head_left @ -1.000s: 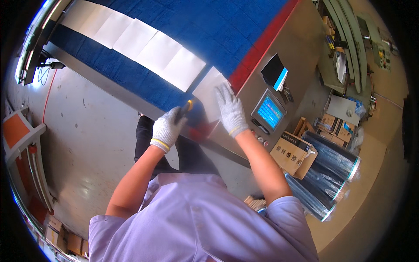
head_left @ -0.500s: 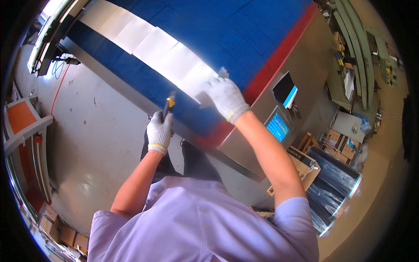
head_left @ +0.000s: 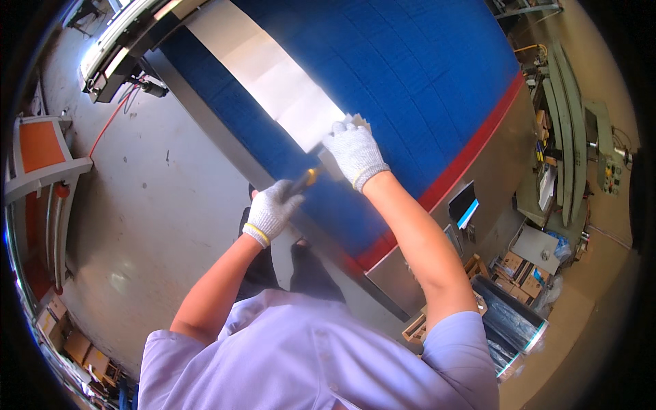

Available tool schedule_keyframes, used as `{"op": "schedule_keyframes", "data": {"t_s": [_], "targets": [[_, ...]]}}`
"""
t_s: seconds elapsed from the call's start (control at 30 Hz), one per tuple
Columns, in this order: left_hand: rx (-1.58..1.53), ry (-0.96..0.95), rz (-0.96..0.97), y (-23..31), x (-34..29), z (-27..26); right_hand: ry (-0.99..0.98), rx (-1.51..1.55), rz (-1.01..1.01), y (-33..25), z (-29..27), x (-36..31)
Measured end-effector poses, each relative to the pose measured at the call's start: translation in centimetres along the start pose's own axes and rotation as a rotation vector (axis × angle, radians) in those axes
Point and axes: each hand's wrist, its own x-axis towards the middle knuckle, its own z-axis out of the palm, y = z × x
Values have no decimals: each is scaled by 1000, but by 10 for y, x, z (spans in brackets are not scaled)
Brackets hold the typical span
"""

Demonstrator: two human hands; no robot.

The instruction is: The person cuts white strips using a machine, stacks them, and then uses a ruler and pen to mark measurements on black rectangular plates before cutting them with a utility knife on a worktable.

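Note:
My left hand (head_left: 272, 210), in a white knit glove, is closed around the dark handle of a utility knife (head_left: 309, 179) with a yellow part near its front. The blade end is blurred and points toward my right hand. Also gloved, my right hand (head_left: 354, 152) grips thin pale sheet pieces (head_left: 331, 165), which stick out below and beyond its fingers. It rests at the near end of a long whitish strip (head_left: 290, 82) of flat sheets. That strip lies across the blue table surface (head_left: 417, 75). My fingers hide how the held pieces meet the strip.
A red border (head_left: 471, 154) runs along the table's right side, above a metal side panel. A machine beam (head_left: 123, 55) spans the far left. An orange-panelled frame (head_left: 44, 154) stands at left. Boxes (head_left: 519, 273) and wrapped dark rolls (head_left: 512, 311) sit at lower right.
My left hand has brought the knife rightward, close to my right hand. Both hands are farther along the table, away from its red near corner. The view has shifted too.

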Motion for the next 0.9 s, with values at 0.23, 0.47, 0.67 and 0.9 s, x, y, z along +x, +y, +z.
{"op": "schedule_keyframes", "data": {"t_s": [0.23,0.47,0.67,0.9], "targets": [[-193,90,-26,-19,53,-53,63,-25,-120,-8,-17,86],[-521,270,-274,-20,87,-123,41,59,-132,-21,-46,163],[-239,198,-209,-24,109,-164,-103,-164,-182,-38,-56,230],[-167,153,-92,-19,141,-204,-4,-88,-195,-46,-49,301]]}}
